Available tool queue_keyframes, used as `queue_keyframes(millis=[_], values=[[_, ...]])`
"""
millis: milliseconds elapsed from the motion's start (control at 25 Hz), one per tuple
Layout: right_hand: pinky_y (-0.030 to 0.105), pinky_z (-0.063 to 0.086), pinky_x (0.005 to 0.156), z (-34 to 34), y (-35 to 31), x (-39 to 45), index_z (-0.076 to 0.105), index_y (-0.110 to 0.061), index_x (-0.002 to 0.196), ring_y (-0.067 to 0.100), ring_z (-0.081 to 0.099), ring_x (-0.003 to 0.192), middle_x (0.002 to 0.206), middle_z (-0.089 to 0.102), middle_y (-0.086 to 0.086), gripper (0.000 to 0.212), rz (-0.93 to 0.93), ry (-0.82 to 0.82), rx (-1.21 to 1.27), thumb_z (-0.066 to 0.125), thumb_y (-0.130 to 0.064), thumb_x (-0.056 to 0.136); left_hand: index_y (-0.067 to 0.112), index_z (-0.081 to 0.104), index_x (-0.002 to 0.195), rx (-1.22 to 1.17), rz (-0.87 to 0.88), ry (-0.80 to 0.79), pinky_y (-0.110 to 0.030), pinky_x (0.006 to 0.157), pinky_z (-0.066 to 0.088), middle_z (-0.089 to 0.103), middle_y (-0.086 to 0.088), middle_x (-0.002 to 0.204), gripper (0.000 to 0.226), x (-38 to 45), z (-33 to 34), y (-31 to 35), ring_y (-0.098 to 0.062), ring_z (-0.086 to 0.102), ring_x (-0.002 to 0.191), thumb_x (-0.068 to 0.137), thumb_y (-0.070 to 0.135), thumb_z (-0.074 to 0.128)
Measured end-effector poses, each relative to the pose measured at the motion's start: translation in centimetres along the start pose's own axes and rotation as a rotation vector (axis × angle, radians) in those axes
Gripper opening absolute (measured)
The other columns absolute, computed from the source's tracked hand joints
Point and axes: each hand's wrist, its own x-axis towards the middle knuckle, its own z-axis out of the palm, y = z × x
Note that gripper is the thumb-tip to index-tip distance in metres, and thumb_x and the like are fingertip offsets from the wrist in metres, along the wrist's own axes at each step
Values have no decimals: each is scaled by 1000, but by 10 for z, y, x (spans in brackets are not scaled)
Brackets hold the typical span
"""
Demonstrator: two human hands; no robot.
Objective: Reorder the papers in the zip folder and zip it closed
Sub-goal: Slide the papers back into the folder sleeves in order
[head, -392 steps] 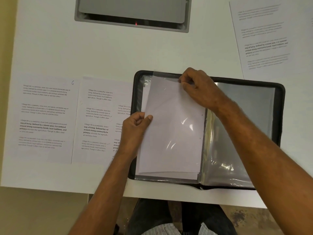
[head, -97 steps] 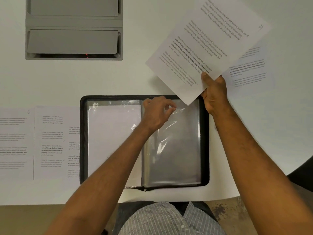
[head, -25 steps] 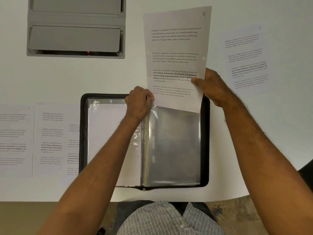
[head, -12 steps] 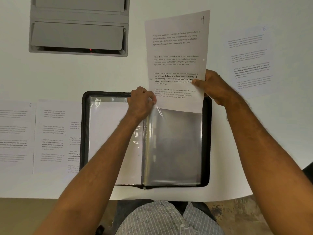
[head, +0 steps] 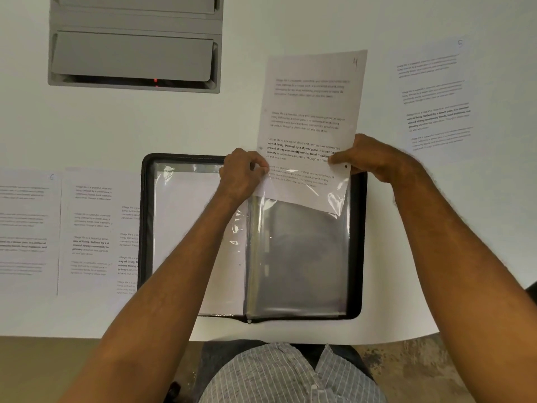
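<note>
A person's left hand (head: 242, 175) pinches the top edge of a clear plastic sleeve (head: 299, 257), apparently to hold its mouth open, while the right hand (head: 364, 158), fingers curled, grips the right margin of a white printed sheet marked "4" (head: 312, 117) and feeds its lower end into that pocket. The open black zip folder (head: 146, 228) lies flat at the worktop's (head: 145, 126) six o'clock edge; more loose printed pages (head: 87, 228) wait at nine o'clock, and a single printed sheet marked "5" (head: 436, 97) at two. A grey recessed panel (head: 133, 45) sits at eleven o'clock.
</note>
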Motion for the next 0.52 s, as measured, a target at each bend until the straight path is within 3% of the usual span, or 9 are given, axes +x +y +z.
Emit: queue_keyframes(millis=[160, 280, 400, 520], values=[[29, 60, 86, 9, 1, 5, 63, -23, 130, 12, 72, 102, 117, 72, -8, 35, -126, 138, 165, 71, -32, 97, 39, 65, 76, 40, -21, -12, -45, 86, 55, 70, 1, 94, 21, 4, 1, -2, -18, 64, 91, 88, 27, 76], [25, 61, 81, 11, 0, 11, 65, -17, 131, 8, 74, 97, 115, 73, -7, 30, -217, 309, 293, 63, -28, 103, 38, 67, 77, 24, -11, 7, -43, 86, 56, 70, 4, 97, 19, 3, 3, 0, -17, 65, 92, 87, 27, 77], [25, 62, 79, 4, 2, 14, 64, -17, 132, 10, 75, 98, 117, 74, -6, 31, -187, 207, 235, 64, -27, 102, 35, 70, 76, -15, 10, 29, -41, 87, 56, 70, 9, 99, 19, 3, 7, 1, -13, 66, 95, 87, 22, 77], [22, 60, 71, -5, 5, 13, 65, -21, 128, 10, 74, 97, 114, 74, -7, 27, -97, 94, 174, 66, -22, 101, 40, 67, 75, -42, 8, 18, -45, 86, 58, 69, 7, 99, 18, 3, 11, -2, -11, 65, 90, 86, 29, 75]])
